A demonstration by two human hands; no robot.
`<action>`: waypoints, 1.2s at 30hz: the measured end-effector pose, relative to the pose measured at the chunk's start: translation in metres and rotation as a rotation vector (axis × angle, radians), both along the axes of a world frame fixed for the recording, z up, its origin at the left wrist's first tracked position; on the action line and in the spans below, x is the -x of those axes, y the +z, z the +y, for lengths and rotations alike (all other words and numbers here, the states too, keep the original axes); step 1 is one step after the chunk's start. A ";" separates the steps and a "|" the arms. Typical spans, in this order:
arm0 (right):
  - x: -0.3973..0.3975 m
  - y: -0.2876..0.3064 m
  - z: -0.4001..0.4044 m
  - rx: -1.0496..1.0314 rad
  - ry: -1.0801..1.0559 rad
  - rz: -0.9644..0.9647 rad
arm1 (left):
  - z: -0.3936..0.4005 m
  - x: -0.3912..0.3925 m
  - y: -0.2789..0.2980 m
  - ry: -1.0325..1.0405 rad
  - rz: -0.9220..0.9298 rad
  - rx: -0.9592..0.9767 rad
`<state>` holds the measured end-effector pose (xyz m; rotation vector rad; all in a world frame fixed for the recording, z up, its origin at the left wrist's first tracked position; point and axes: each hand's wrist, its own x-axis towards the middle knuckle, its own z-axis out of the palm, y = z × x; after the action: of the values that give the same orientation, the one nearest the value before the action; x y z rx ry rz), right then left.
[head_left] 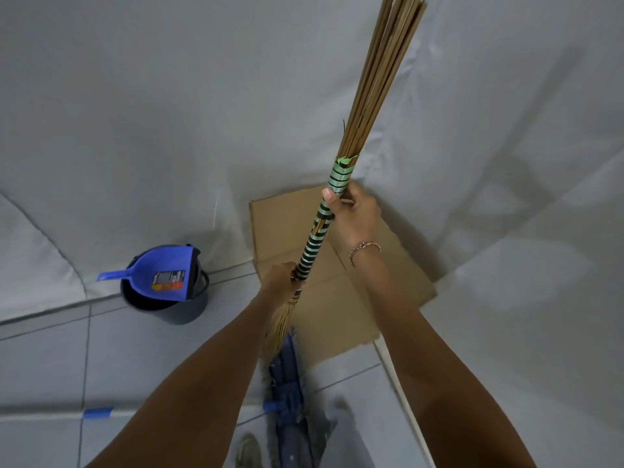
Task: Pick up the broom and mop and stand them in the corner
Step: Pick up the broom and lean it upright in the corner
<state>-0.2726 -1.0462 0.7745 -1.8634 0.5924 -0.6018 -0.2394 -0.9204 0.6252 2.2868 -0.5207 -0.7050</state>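
Left to right: blue dustpan [165, 276] sits in a dark bucket [175, 307] by the wall, not part of this. Left hand [282, 276] is wrapped around the low end of the broom [324, 228] binding, fingers curled shut on it. Right hand [353, 211] grips higher on the green-striped wrap, fingers closed round it, thumb along the shaft. Broom is off the floor, tilted up over the cardboard [283, 224] in the corner [366, 179]. Looks light, a bundle of stiff thin ribs; loose ends will splay, so the taped binding is the right hold. Mop [292, 383] lies on the floor [40, 366] below the arms; its head looks soft and floppy, so grab the handle [98, 413].
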 end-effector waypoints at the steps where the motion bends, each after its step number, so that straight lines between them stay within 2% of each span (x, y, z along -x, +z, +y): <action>1: -0.013 0.001 -0.017 0.010 -0.007 0.001 | -0.018 -0.013 0.000 0.004 0.013 0.017; 9: -0.131 -0.055 -0.166 0.014 0.015 0.012 | -0.166 -0.134 -0.050 0.137 0.036 -0.030; 12: -0.186 -0.091 -0.229 0.003 0.023 0.046 | -0.232 -0.183 -0.085 0.197 0.071 -0.034; 20: -0.274 -0.203 -0.340 0.014 -0.006 0.130 | -0.332 -0.257 -0.188 0.230 0.210 -0.044; 29: -0.320 -0.331 -0.386 0.095 0.042 0.211 | -0.385 -0.290 -0.316 0.264 0.276 -0.070; 36: -0.333 -0.384 -0.406 0.246 0.007 0.279 | -0.414 -0.304 -0.365 0.240 0.246 -0.083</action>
<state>0.0607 -1.4523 0.3910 -2.2007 0.7183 -0.4271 0.0649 -1.3344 0.2605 2.2470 -0.1015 -0.8839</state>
